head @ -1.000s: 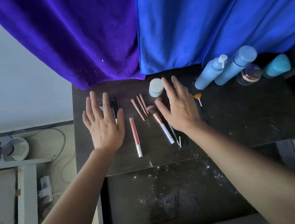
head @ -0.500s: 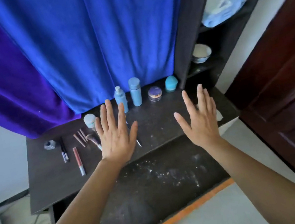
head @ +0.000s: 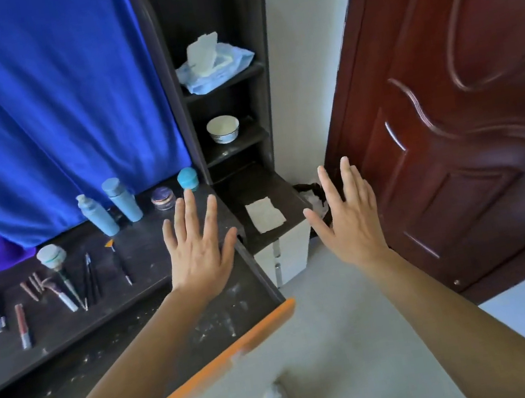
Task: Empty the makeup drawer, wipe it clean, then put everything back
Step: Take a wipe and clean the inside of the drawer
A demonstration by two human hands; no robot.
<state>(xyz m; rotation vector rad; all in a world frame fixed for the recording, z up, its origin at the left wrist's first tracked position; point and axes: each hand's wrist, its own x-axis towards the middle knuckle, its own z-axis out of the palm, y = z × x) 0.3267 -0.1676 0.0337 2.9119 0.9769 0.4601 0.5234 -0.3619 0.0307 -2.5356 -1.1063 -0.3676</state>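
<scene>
the drawer (head: pixel 219 324) stands pulled out with nothing in it (only pale dust on its dark floor), so emptying looks done. the makeup (head: pixel 67 301) lies on the tabletop (head: pixel 145 253) just behind the drawer. wiping and refilling remain, i judge: both hands are spread flat and hold nothing, the left hand (head: pixel 198 247) over the drawer's far right corner, the right hand (head: pixel 349 219) out past its right side. a white sheet (head: pixel 265 215) lies on a ledge (head: pixel 252 186) right of the drawer.
</scene>
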